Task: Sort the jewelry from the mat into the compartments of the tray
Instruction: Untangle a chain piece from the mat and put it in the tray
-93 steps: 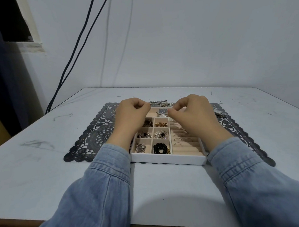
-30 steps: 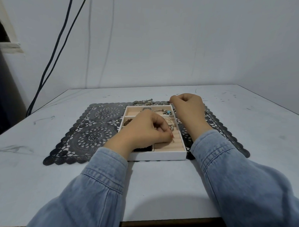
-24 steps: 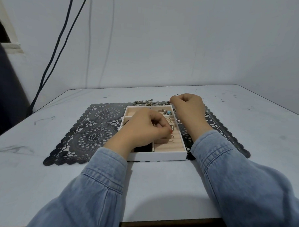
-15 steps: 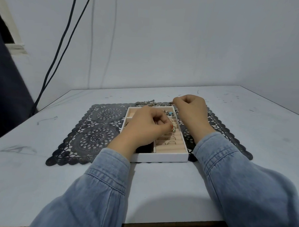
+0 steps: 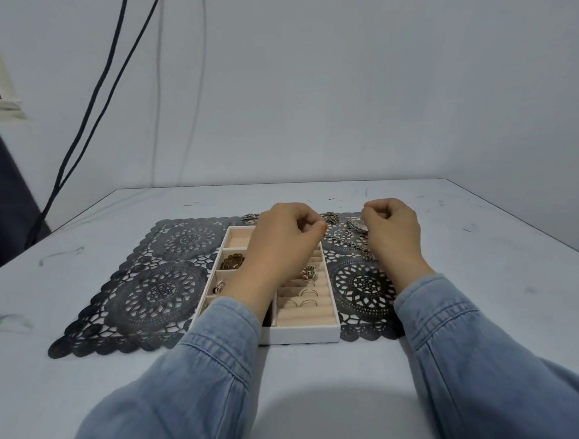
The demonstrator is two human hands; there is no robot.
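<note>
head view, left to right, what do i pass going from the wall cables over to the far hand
black cables → brown beads in the tray → left hand → loose jewelry on the mat → right hand

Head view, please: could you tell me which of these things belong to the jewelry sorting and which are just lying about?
Job: tray, mat, loose jewelry on the mat, rings in the tray's slots, left hand, right hand.
Lying about: dark cables against the wall, table.
</note>
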